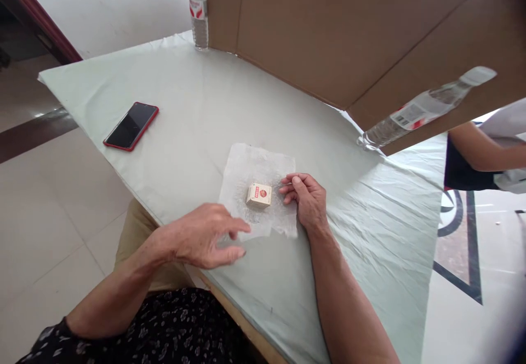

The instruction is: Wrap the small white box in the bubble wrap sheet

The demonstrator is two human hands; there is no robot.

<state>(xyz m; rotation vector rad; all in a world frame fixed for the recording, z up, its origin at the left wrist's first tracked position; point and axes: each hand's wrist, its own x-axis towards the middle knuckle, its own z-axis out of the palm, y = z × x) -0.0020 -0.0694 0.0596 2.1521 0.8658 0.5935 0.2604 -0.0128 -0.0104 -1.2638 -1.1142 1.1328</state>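
Observation:
A small cream-coloured box (258,195) with a red label and a round red mark rests near the middle of a sheet of bubble wrap (237,170). The translucent sheet lies flat on the cloth-covered table. To the left and nearer to me, my left hand (209,235) hovers by the sheet's lower edge, thumb and fingers apart, holding nothing. On the other side, my right hand (306,197) rests at the sheet's right edge with its fingers loosely curled toward the box. There is a gap between those fingers and the box, and nothing shows in them.
A phone in a red case (132,126) lies near the table's left edge. Tall cardboard panels (296,29) stand along the back, with one water bottle (199,16) at their left end and another bottle (423,112) at the right. Another person's arm (480,147) shows at far right.

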